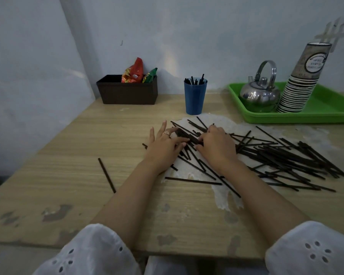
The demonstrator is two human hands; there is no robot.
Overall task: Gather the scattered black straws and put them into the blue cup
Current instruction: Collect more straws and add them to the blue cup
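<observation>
Black straws (286,155): thin, matte, a criss-crossed heap, centre to right of frame.
Blue cup (195,100): upper centre, a few straws upright inside.
Left hand (164,144): fingers straight, pressing the bundle.
Right hand (216,144): fingers curled round that bundle.

White eyelet sleeves (99,249), banded ring (166,133)

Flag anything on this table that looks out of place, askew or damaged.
One thin black plastic straw lies alone on the left, apart from the scattered black plastic straws. The tall stack of paper cups leans right in the green plastic tray. The wooden table's surface has worn pale patches under the pile.
</observation>
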